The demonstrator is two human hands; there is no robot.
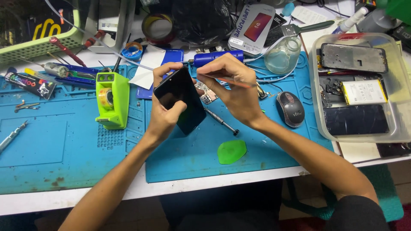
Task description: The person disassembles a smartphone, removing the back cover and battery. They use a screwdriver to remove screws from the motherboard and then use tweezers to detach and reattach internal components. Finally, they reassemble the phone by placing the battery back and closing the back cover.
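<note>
Tilting in the left hand's (165, 113) closed grip, the black phone (180, 100) meets the right hand's (235, 87) pinched thin tool (224, 79).

grey phone box (251, 29) rear, black tube (31, 84) left

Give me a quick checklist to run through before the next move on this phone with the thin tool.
1. Left hand grips the dark phone firmly: ok.
2. Right hand pinches the thin tool: ok.
3. Tool tip seated at the phone's edge: cannot tell.
4. Loose screwdriver lies under the phone: not ok.
5. Green pick lies close by on the blue mat: ok.
</note>
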